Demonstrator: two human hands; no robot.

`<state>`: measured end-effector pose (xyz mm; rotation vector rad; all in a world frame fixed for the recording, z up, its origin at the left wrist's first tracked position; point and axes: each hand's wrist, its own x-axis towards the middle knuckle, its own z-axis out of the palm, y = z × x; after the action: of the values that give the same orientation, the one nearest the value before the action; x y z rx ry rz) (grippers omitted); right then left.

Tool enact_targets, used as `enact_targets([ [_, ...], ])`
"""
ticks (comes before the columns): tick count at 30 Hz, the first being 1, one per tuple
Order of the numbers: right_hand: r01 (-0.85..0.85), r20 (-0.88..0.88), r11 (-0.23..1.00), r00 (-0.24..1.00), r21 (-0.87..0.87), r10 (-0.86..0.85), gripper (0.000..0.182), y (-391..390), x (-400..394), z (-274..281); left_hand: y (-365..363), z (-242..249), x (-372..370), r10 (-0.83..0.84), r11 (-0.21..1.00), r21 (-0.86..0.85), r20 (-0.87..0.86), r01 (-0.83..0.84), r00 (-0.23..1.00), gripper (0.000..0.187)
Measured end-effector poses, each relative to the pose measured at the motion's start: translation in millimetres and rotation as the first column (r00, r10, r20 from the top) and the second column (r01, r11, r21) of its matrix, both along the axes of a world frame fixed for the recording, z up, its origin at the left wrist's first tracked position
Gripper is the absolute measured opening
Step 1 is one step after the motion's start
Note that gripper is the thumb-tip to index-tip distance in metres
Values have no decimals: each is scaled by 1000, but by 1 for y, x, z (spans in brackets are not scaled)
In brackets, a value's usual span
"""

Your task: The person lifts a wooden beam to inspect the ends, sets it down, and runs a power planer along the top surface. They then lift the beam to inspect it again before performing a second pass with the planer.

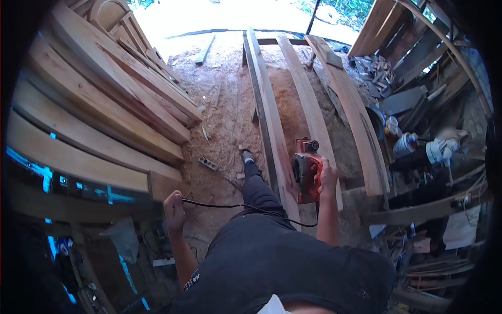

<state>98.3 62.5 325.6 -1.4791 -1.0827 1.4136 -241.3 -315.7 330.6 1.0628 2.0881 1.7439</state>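
Note:
My right hand is wrapped round the handle of a red and black electric hand planer. The planer overlaps the near end of a long wooden beam in this view. From its rear a black power cord runs across in front of my body to my left hand. The fingers of that hand are closed round the cord, off to the left. A second plank lies alongside the beam, and a wider board lies farther right.
Thick planks are stacked on the left. A power strip lies on the shavings-strewn floor. Wood offcuts are heaped at the right, with a white bucket nearer. My foot stands left of the beam.

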Motion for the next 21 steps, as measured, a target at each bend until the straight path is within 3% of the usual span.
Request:
enact_targets([
  [1, 10, 9, 1000, 1000, -8, -10, 44, -24, 22, 2, -23, -3, 16, -3, 998, -55, 82, 7, 997, 45],
  [3, -36, 8, 999, 999, -26, 36, 43, -71, 61, 7, -51, 0, 52, 6, 999, -44, 88, -2, 996, 44],
  [8, 28, -21, 995, 999, -97, -30, 44, -156, 163, -1, -89, -8, 119, -16, 1000, -15, 129, 19, 991, 46],
  [14, 15, 87, 991, 996, -132, -3, 42, -219, 268, -25, -135, -17, 210, -79, 996, -38, 42, 80, 996, 48],
  [17, 27, 71, 989, 997, -142, -17, 44, -240, 318, -39, -173, -29, 260, -75, 994, -73, 29, 77, 997, 49],
  [21, 24, 83, 993, 996, -113, -14, 47, -279, 372, -50, -215, -42, 329, -41, 969, -240, 42, 50, 998, 51],
])
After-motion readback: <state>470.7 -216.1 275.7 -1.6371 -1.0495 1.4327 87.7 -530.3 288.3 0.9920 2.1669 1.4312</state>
